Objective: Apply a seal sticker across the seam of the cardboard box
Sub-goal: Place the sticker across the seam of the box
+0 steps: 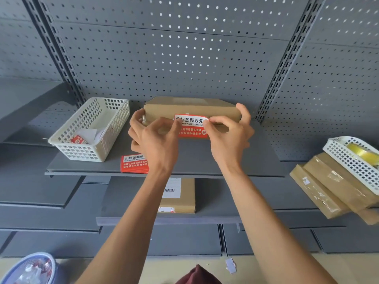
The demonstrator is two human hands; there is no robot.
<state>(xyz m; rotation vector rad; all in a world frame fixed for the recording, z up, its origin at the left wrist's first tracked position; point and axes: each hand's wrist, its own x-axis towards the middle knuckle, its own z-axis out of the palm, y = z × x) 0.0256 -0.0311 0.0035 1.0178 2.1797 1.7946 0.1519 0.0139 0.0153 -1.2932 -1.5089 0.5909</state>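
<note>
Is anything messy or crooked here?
Yes. On the right, the white plastic basket sits tilted on a slanting pile of taped brown cardboard parcels. Small white paper scraps lie on the floor. The red and white seal sticker on the brown cardboard box looks fairly straight.

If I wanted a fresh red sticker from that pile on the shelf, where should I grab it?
Probably at the near edge of the sticker stack, coming from the front: it lies flat, and that edge reaches the lip of the shelf.
</note>
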